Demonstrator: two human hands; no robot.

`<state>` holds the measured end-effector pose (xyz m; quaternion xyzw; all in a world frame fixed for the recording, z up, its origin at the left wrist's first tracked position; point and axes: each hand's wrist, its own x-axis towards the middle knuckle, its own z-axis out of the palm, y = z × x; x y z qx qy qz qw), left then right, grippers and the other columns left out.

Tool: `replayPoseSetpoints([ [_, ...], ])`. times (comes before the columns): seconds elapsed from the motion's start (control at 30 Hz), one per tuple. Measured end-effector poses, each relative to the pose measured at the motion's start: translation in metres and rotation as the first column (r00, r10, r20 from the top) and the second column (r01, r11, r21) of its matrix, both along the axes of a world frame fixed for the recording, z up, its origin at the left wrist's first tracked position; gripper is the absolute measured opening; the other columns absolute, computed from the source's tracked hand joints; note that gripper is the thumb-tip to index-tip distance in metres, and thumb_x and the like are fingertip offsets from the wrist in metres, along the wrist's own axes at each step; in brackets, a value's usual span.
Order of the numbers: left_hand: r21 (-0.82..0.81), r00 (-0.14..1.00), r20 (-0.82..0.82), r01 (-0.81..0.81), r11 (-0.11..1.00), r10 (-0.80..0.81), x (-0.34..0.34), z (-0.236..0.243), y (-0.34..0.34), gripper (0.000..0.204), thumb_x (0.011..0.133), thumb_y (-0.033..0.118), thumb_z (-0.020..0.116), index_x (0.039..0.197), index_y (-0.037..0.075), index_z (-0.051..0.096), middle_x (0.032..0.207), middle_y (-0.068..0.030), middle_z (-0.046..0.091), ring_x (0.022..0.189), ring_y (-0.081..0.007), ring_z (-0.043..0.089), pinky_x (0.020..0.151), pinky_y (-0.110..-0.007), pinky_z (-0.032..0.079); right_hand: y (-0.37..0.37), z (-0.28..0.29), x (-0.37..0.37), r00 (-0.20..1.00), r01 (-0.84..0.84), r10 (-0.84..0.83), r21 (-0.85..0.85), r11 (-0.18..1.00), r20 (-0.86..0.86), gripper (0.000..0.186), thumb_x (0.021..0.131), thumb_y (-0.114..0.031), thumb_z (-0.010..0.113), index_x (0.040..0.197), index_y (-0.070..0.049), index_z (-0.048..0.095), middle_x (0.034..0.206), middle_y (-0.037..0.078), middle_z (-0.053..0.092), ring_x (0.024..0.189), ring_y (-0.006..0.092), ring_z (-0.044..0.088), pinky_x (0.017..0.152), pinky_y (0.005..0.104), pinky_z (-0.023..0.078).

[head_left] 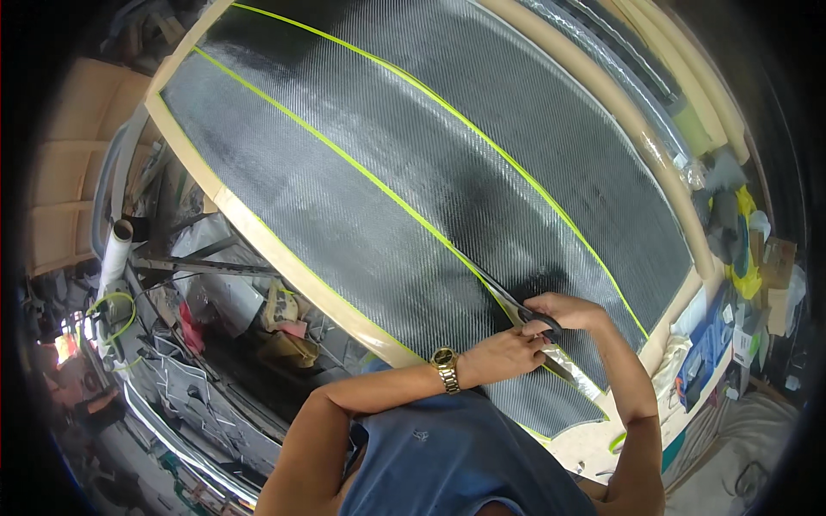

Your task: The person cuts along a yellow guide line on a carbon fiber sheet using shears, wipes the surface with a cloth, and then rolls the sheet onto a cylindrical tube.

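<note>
A sheet of black woven carbon-fibre cloth (327, 224) lies over the table, crossed by bright green tape lines (379, 185). My right hand (566, 313) is closed round the dark handles of scissors (506, 297), whose blades point away to the upper left along the nearer green line. Just left of it, my left hand (509, 354) has its fingers bent together at the cloth's edge beside the scissors; the fingertips are partly hidden. Nearer me than the scissors, a slit in the cloth (578, 371) parts two strips and shows a shiny surface beneath.
A pale table edge (284, 271) runs along the left side. Below it stand a cardboard tube (118, 245) and a heap of plastic and scraps (232, 292). Long rolls (624, 112) lie along the far right edge. A blue tray (707, 361) and yellow plastic (747, 267) sit at the right.
</note>
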<state>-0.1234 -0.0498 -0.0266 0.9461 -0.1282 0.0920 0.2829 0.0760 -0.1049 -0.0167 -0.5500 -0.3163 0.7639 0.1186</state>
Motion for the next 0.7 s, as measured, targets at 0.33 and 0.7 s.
replayPoseSetpoints([
  [0.33,-0.006,0.999,0.032,0.002,1.000,-0.002,0.002,0.012,0.004,0.007,0.078,0.013,0.059,0.081,0.007,0.059,0.082,-0.0043,0.058,0.085,-0.0188,0.064,0.081,-0.030,0.051,0.063,0.009,-0.022,0.989,-0.026,0.014,0.081,0.996,0.149,0.055,0.080,-0.059,0.071,0.077,-0.007,0.056,0.060,0.003,0.056,0.056,0.0118,0.056,0.052,0.0264,0.041],
  [0.7,0.003,1.000,0.028,-0.003,1.000,0.003,0.002,0.005,-0.003,0.008,0.079,0.016,0.058,0.081,0.008,0.059,0.083,-0.0035,0.058,0.082,-0.0181,0.063,0.078,-0.031,0.050,0.072,0.010,-0.039,0.980,0.124,-0.136,0.087,0.988,0.147,0.048,0.078,-0.049,0.079,0.074,-0.006,0.058,0.053,0.001,0.053,0.046,0.0101,0.053,0.044,0.0256,0.038],
])
